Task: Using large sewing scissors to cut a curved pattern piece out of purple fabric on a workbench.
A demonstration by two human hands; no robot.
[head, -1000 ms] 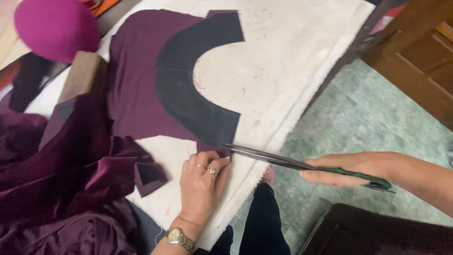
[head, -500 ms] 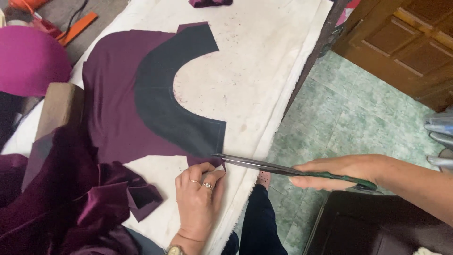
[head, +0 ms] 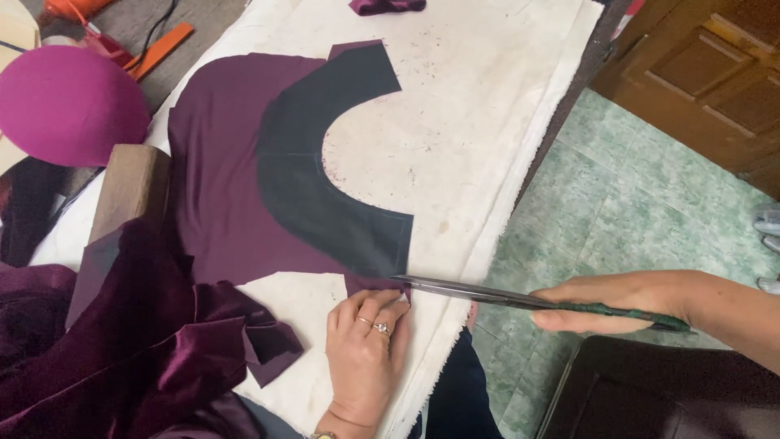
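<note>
I see the purple fabric (head: 219, 187) lying flat on the off-white table cover (head: 479, 106), with a dark curved panel (head: 325, 179) laid on top of it, its inner curve open toward the far edge of the cover. The panel is my landmark. At its near corner, the tips of long scissors (head: 479, 294) meet the purple cloth just beside the panel's lower edge; the blades look nearly closed at the tip.

My right hand (head: 626, 299) is wrapped around the green scissor handles, out past the cover's edge over the green tiled floor (head: 617, 203). My left hand (head: 366, 341) lies flat, fingers spread loosely and pressing down, just on the near side of the panel's corner, fingertips touching the purple strip by the blade tips; it grips nothing.

I judge the step in hand to be trimming the purple cloth along the panel's outline, at the near corner. The next move calls for keeping the cloth pinned flat and steering the blades close along the panel's edge without nicking it.

To the left of the panel, crumpled velvet (head: 122, 341) is heaped, and beyond that sits a magenta rounded form (head: 69, 106).
</note>
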